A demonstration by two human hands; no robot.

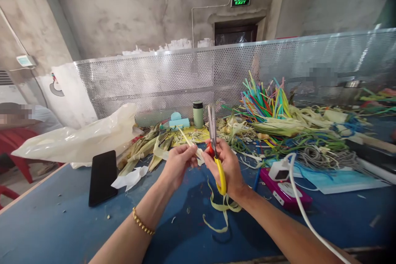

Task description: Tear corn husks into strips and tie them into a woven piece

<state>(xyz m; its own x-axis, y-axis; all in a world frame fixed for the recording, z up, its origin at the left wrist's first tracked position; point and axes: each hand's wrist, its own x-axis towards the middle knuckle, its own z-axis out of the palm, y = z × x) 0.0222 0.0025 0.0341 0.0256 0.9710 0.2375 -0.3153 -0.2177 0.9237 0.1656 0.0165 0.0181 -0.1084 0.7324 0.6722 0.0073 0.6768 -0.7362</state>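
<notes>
Between finger and thumb my left hand pinches a pale strip of corn husk, which slants up and away over the table. Close beside it, my right hand is closed around scissors with yellow and red handles, their blades pointing up and nearly together. The right fingertips also touch the pale husk between the hands. Below the right hand, long thin curled husk strips hang or lie over the blue table; which of these I cannot tell.
A black phone and white paper lie left, near a plastic bag. Behind are dry husks, a green bottle and coloured stems. Right, a purple power box holds a white charger with its cable.
</notes>
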